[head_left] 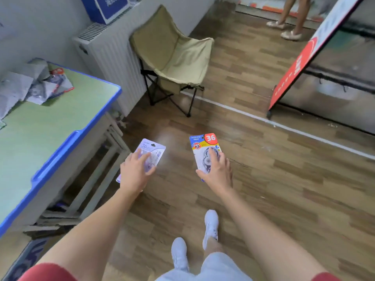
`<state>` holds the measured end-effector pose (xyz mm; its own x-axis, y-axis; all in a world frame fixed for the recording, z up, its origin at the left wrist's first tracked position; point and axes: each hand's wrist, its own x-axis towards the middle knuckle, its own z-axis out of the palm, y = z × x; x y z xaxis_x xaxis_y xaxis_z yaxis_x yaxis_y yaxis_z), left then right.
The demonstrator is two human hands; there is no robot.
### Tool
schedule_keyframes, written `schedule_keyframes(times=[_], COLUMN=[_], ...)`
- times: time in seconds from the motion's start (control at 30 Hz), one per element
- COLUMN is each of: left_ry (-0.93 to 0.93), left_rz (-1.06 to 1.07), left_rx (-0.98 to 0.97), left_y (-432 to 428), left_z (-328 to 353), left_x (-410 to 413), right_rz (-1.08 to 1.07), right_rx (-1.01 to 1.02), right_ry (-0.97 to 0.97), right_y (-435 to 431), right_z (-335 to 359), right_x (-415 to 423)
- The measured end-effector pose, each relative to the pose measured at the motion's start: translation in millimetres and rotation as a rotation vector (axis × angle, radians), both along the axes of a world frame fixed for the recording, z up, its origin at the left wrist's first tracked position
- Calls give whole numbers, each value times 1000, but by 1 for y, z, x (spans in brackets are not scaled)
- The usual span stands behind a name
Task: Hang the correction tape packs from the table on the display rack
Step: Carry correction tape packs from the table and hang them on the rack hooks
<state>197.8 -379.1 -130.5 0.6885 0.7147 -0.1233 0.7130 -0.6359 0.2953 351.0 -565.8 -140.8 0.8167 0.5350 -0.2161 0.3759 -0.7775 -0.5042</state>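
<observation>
Purple pack [151,153] and blue pack [203,145] half under left grip [135,173] and right grip [217,173]; pile [40,84] on the table [60,126] a blur.

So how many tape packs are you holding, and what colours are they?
Purple pack: 1, held in the left hand
Blue, yellow and red pack: 1, held in the right hand
Total: 2
</observation>
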Motion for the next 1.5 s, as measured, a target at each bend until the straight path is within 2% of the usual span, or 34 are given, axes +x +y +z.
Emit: schedule_keyframes(times=[0.37,0.53,0.93,1.2,1.5], left_ry=[-11,-61,-79,-98,-177], left_rz=[-402,-518,-643,-715,-724], left_rx=[-65,-109,-156,-116,-140], left_y=[-144,-253,-468,-532,-582], left_z=[6,12,16,23,48], left_x=[123,183,301,417,601], right_rz=[-499,-638,-772,-821,-860], right_rx=[-8,-49,-139,-117,-96], right_ry=[-30,-79,-148,-195,-301], right_y=[-200,-303,-527,-597,-646], right_z=[-7,-8,-2,1,37], right_x=[28,46,126,220,390])
